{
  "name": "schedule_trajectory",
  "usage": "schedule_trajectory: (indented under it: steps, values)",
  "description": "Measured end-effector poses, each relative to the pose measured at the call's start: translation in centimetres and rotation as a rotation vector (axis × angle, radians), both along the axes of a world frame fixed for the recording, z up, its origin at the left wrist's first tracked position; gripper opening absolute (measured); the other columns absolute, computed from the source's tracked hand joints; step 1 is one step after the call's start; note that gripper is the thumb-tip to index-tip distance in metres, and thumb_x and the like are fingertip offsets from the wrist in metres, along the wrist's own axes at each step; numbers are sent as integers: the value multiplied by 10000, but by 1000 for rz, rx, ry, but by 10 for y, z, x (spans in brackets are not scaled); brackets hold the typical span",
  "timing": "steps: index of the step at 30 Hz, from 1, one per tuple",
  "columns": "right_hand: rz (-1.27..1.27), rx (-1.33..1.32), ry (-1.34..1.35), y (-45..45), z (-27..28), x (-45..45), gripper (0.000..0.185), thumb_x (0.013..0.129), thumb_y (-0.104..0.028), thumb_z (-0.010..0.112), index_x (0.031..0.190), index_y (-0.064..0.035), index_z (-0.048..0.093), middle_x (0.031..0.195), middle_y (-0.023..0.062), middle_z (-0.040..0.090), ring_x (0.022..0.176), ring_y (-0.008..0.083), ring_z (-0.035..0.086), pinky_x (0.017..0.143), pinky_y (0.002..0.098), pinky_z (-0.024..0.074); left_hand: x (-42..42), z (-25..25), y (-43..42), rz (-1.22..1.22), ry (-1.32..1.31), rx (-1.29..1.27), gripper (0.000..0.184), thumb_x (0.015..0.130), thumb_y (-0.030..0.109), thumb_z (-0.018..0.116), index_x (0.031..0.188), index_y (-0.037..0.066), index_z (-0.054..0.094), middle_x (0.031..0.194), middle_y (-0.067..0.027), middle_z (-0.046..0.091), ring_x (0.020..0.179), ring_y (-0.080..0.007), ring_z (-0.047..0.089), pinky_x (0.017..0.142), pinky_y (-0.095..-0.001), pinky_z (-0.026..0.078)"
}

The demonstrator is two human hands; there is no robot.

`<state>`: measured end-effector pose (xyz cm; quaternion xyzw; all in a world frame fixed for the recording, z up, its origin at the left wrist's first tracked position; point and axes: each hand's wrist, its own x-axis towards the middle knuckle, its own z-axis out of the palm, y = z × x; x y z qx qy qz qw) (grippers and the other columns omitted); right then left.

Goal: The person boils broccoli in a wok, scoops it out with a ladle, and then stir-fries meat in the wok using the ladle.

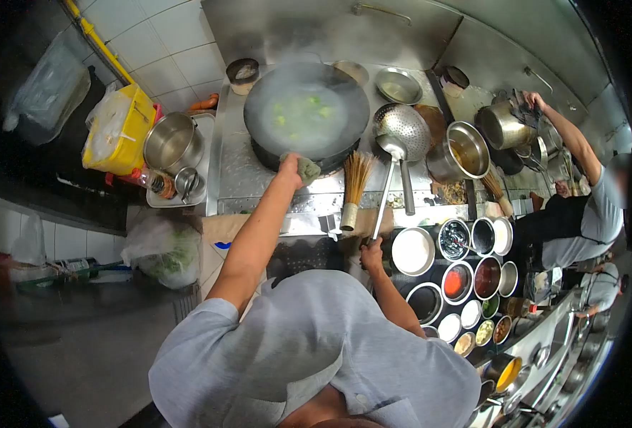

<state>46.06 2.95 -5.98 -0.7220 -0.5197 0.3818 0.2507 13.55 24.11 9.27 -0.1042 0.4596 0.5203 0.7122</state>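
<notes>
A large dark wok (259, 121) sits on the stove, with green vegetable pieces (316, 107) in cloudy, steaming liquid. My left hand (291, 167) is closed at the wok's near edge, gripping it through a folded green cloth (308, 170). In my right hand (372, 255) is the long handle of a ladle (393, 148); its bowl rests over a perforated skimmer (405, 121) right of the wok. Between the wok and the ladle lies a bamboo wok brush (356, 182).
Seasoning containers (413, 251) crowd the right side. A metal pot (441, 162) stands beyond the skimmer. At left are a yellow basket (142, 118) and a tray (203, 160) with steel pots. A co-worker (580, 221) on the right holds another pot (500, 126).
</notes>
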Motion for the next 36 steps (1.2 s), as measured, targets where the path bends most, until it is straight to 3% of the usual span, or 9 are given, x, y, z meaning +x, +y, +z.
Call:
schedule_trajectory:
  steps: [2, 4, 7, 11, 13, 22, 25, 28, 36]
  values:
    - [-2, -45, 6, 5, 6, -4, 355, 881, -70, 601, 1088, -53, 313, 803, 209, 629, 573, 281, 650, 471, 410, 527, 0, 2, -3, 6, 7, 3, 149, 790, 171, 557, 782, 26, 586, 801, -142, 605, 734, -370, 650, 737, -568, 565]
    - [-72, -277, 10, 13, 22, -11, 394, 873, -157, 604, 1138, -32, 339, 972, 320, 638, 964, 503, 617, 839, 545, 482, -1, -8, -2, 25, -33, 103, 140, 796, 138, 551, 687, 51, 547, 657, -123, 558, 555, -322, 577, 574, -520, 542]
    - [-39, -143, -2, 13, 15, -12, 420, 861, -154, 612, 1154, -33, 336, 1008, 320, 633, 987, 508, 609, 859, 544, 475, 6, 1, -2, 72, 10, 21, 185, 799, 117, 537, 623, 73, 501, 583, -111, 493, 474, -301, 502, 496, -491, 498]
    - [-27, -231, 12, 16, -6, -2, 431, 852, -151, 618, 1158, -34, 338, 1027, 310, 632, 995, 504, 606, 866, 536, 476, -11, -23, -6, -108, -213, 329, 128, 806, 115, 536, 690, 60, 540, 633, -116, 532, 526, -314, 557, 548, -492, 541]
    - [28, -124, 0, 14, 9, -4, 430, 850, -151, 616, 1151, -32, 332, 1015, 306, 631, 994, 495, 609, 867, 525, 479, 5, 16, -9, 42, 80, -8, 78, 818, 109, 536, 820, 44, 578, 729, -120, 584, 618, -324, 619, 618, -518, 572]
    - [5, -59, -80, 13, 25, -11, 397, 853, -104, 617, 1105, -20, 322, 896, 294, 637, 918, 496, 626, 777, 527, 495, 6, -23, -2, 133, 147, 83, 138, 828, 152, 584, 920, 51, 599, 851, -113, 622, 751, -298, 650, 662, -476, 584]
    - [-99, -306, 63, 13, 56, -26, 403, 850, -110, 616, 1110, -24, 320, 938, 314, 636, 947, 509, 613, 803, 538, 482, 8, -33, 2, 148, 182, 50, 168, 827, 167, 601, 957, 60, 593, 876, -110, 624, 748, -288, 650, 647, -460, 576]
    - [-13, 65, -276, 7, -27, -3, 359, 887, -95, 593, 1121, -57, 324, 827, 204, 639, 652, 323, 677, 535, 425, 542, 11, -25, 0, 128, 277, 8, 199, 827, 165, 603, 993, 55, 590, 901, -115, 627, 744, -288, 647, 639, -457, 572]
    - [-108, -48, -297, 10, 2, -18, 401, 857, -120, 606, 1138, -53, 329, 898, 279, 631, 762, 457, 662, 668, 487, 538, 3, -31, 7, -78, -124, 12, 385, 761, 164, 667, 1101, 4, 583, 1036, -121, 637, 874, -279, 659, 774, -430, 562]
